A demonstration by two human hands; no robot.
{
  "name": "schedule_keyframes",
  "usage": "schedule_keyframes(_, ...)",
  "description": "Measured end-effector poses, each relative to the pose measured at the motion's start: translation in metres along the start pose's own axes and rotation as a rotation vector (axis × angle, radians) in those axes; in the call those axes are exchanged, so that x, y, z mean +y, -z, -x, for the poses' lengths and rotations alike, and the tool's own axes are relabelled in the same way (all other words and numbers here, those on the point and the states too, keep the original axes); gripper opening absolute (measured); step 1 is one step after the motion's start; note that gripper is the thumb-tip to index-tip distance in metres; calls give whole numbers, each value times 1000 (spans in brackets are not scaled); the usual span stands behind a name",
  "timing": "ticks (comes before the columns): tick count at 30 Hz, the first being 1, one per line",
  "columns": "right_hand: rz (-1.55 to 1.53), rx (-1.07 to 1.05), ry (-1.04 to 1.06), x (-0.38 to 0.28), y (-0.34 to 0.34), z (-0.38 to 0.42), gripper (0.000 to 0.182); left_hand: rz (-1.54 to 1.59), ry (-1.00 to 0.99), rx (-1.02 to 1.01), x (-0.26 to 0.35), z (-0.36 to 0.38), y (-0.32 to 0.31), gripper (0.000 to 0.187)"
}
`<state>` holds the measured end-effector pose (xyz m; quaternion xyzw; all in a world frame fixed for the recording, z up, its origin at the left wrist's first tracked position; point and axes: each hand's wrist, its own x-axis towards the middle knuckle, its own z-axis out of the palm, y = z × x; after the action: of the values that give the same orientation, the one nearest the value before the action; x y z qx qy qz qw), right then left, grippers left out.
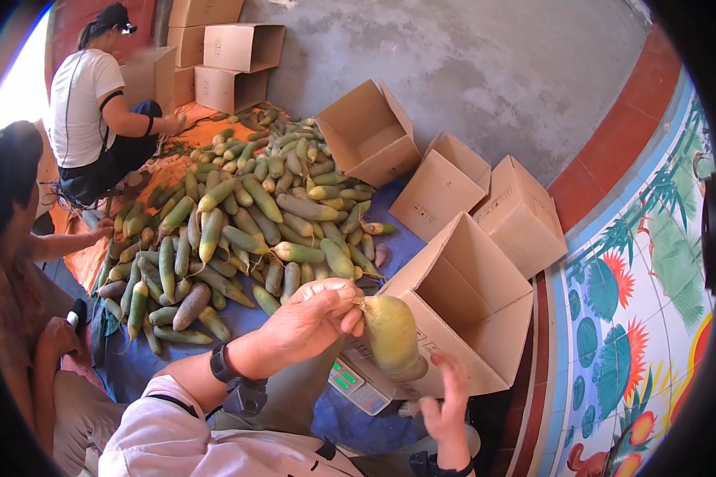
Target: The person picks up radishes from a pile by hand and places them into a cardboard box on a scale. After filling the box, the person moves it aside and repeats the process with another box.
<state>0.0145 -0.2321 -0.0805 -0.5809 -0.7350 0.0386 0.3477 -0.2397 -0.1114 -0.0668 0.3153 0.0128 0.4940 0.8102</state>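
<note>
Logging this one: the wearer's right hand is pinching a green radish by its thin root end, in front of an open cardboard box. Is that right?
Not quite: the head view shows the left hand pinching the green radish by its thin root end, in front of an open cardboard box.

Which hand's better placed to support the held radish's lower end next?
Probably the right hand: it's open, close to the radish's lower end. The left hand is occupied, gripping the upper tip.
</note>
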Motion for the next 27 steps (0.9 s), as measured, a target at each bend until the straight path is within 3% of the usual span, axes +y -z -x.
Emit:
schedule_keyframes(4, -124, -45, -103, -3, -7, 15, 75, 39, 72, 22, -11, -5, -6, 22)
schedule_keyframes(6, -271, 60, -266, -1, -10, 15, 75, 69, 83, -2, -20, -6, -7, 22)
schedule_keyframes(9, -261, 56, -325, 9, -15, 24, 67, 89, 123, -19, -26, -12, -13, 22)
schedule_keyframes(13, -193, 66, -274, 5, 1, 26, 61, 80, 107, -94, -36, -24, -1, 24)
schedule_keyframes(15, -191, 187, -252, 10, 12, 27, 59, 32, 78, -145, -43, -31, 5, 26)
schedule_keyframes(17, -220, 308, -348, 19, 24, 27, 58, -561, -95, -125, -51, -38, 13, 31)
schedule_keyframes(18, -244, 374, -397, 16, 31, 22, 57, -560, -94, -127, -53, -41, 15, 31)
schedule_keyframes(20, -104, 433, -413, 30, 47, 17, 53, -1235, -419, -231, -57, -46, 20, 44)
schedule_keyframes(21, -16, 470, -413, 33, 53, 14, 48, -1318, -397, -238, -64, -48, 26, 53)
schedule_keyframes(27, 325, 271, -482, 57, 87, -11, 40, -1680, -439, -321, -96, -60, 41, 60)
